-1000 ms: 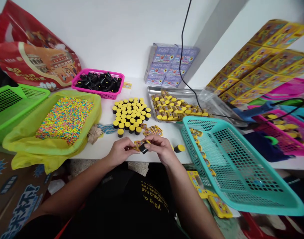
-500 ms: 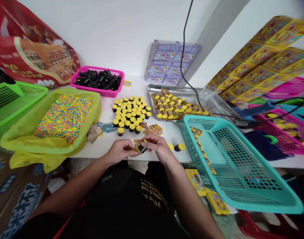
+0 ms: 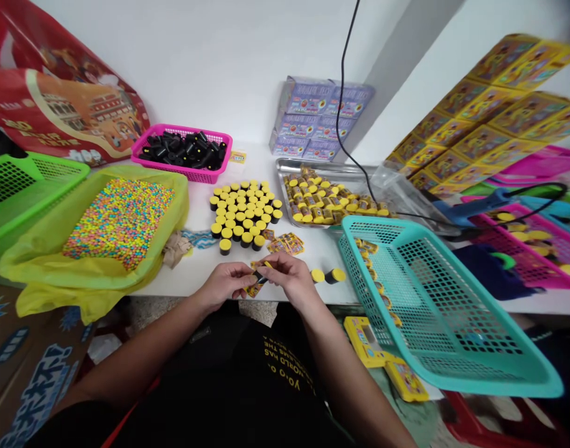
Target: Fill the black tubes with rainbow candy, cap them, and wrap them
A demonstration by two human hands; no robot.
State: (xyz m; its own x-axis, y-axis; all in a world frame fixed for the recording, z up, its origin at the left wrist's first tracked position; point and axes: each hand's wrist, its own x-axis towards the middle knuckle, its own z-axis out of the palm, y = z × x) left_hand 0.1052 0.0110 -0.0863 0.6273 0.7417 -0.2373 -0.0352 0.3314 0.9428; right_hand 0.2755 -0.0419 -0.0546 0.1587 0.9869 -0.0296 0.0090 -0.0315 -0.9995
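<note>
My hands meet at the table's front edge. My left hand (image 3: pixel 225 285) and my right hand (image 3: pixel 289 280) pinch a small black tube (image 3: pixel 260 278) with a yellow printed label (image 3: pixel 256 289) around it, mostly hidden by my fingers. Beyond my hands stands a group of several yellow-capped black tubes (image 3: pixel 242 211), with loose printed labels (image 3: pixel 285 244) next to it. Right of my right hand lie a yellow cap (image 3: pixel 317 275) and a yellow-capped black tube (image 3: pixel 335 275).
A pink basket of black tubes (image 3: pixel 182 155) stands at the back. On the left, a yellow-lined bag holds multicoloured candy beads (image 3: pixel 119 224). A steel tray of labelled tubes (image 3: pixel 331 199) lies behind a teal mesh basket (image 3: pixel 434 311), which overhangs the table edge on the right.
The black tube between my fingers has turned, and less of it shows behind the label. The view has shifted slightly, and the yellow cap on the table now stands clear of my right hand.
</note>
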